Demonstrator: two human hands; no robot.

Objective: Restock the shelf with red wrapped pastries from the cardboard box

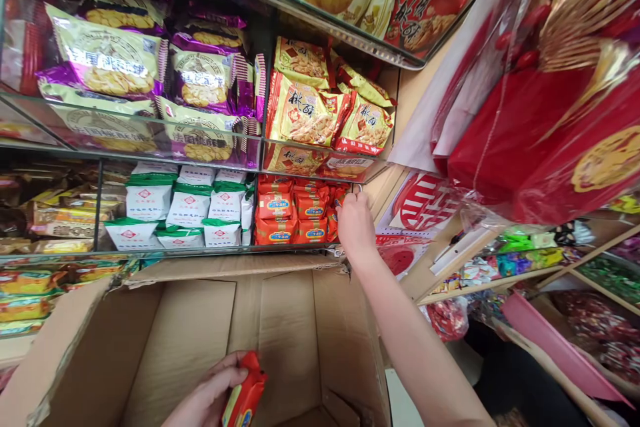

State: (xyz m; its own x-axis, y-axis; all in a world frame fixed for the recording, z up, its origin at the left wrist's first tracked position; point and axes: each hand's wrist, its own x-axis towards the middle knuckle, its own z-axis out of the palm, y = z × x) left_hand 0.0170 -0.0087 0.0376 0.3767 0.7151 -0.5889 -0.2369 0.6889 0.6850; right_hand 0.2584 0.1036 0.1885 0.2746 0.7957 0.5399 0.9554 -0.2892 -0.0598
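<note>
My left hand (215, 390) holds a small red-orange packet (245, 392) between thumb and fingers, over the open cardboard box (195, 340). At the right end of the lower shelf compartment, my right hand (356, 223) is curled beside the stacked red packets (311, 205); its fingertips are partly hidden at the compartment's edge, and what they grip cannot be made out. White and green packets (189, 205) fill the neighbouring compartment to the left.
Above are glass-fronted shelves (200, 140) with purple biscuit packs (107, 57) and red-yellow packs (310, 110). Red decorations in plastic (530, 113) hang at the right. Beyond my right arm stand a pink panel (560, 347) and more shelves with sweets.
</note>
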